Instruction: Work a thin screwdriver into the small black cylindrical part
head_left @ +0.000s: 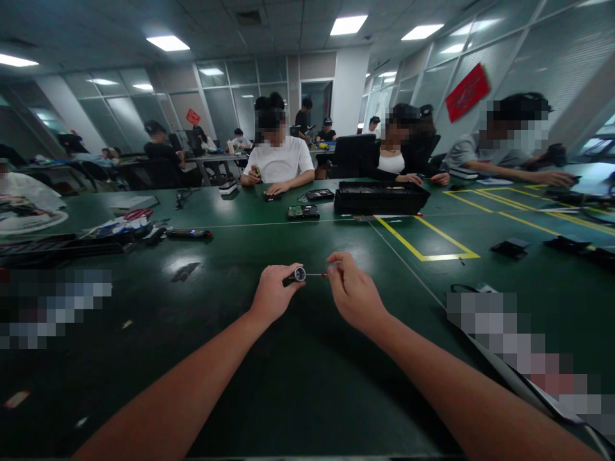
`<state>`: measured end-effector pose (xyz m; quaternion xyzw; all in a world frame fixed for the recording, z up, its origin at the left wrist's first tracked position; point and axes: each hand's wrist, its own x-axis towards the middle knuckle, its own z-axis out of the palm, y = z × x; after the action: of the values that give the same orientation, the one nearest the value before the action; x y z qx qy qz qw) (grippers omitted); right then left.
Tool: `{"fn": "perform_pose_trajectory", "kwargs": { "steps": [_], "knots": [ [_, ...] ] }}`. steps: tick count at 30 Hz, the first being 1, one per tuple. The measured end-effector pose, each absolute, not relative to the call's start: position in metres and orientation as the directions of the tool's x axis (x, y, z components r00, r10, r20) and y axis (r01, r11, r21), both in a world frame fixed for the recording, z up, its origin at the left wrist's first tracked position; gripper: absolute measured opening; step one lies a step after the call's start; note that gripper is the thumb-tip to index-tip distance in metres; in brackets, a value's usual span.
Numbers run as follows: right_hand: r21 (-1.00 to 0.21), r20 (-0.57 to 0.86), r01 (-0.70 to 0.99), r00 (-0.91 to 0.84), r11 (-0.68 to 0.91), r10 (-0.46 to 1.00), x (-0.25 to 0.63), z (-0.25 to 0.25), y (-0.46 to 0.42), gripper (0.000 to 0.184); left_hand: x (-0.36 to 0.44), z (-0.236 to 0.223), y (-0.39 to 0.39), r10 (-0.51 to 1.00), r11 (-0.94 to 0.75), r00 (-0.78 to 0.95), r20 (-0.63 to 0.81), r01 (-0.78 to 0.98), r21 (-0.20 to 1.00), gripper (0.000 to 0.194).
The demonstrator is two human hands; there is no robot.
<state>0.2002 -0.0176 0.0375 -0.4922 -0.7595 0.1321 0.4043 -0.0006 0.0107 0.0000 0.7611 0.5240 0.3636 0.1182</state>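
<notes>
My left hand [273, 296] is closed round a small dark tool with a silver round end [299, 274], probably a screwdriver handle. A thin metal bit with a red mark [317, 274] sticks out of that end toward my right hand [353, 292], whose fingers pinch its tip. Both hands hover just above the dark green table [269, 384], close together near its middle.
A black tray [379, 197] and circuit boards [303, 211] lie farther back. Tools and cables [129, 225] lie at the left. Yellow tape outlines [427, 240] mark the table at the right. Several people sit along the far side.
</notes>
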Motion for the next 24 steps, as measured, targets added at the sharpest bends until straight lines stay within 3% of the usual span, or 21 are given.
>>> {"fn": "perform_pose_trajectory", "kwargs": {
  "steps": [4,7,9,12,15,24],
  "knots": [
    [-0.703,0.500,0.512,-0.137,0.494,0.855,0.201,0.035,-0.014,0.016,-0.002,0.000,0.012,0.884,-0.406,0.157,0.440,0.724,0.558,0.036],
    [-0.839,0.425,0.359,-0.035,0.409,0.904,0.203,0.031,-0.005,0.017,-0.001,0.005,0.010,0.870,-0.439,0.186,0.457,0.717,0.542,0.034],
    [-0.946,0.312,0.113,0.076,0.303,0.947,0.205,0.027,0.003,0.025,0.001,0.009,0.007,0.850,-0.475,0.222,0.478,0.715,0.513,0.032],
    [-0.964,0.136,-0.204,0.177,0.172,0.975,0.208,0.019,0.014,0.032,0.003,0.012,0.005,0.844,-0.484,0.243,0.478,0.727,0.487,0.032],
    [-0.967,0.165,-0.152,0.245,0.206,0.955,0.209,0.014,0.017,0.032,0.002,0.008,0.006,0.868,-0.460,0.248,0.430,0.727,0.509,0.035],
    [-0.930,0.360,0.158,0.227,0.331,0.905,0.205,0.023,0.003,0.028,-0.001,0.003,0.009,0.894,-0.418,0.229,0.386,0.737,0.531,0.037]
  ]
}}
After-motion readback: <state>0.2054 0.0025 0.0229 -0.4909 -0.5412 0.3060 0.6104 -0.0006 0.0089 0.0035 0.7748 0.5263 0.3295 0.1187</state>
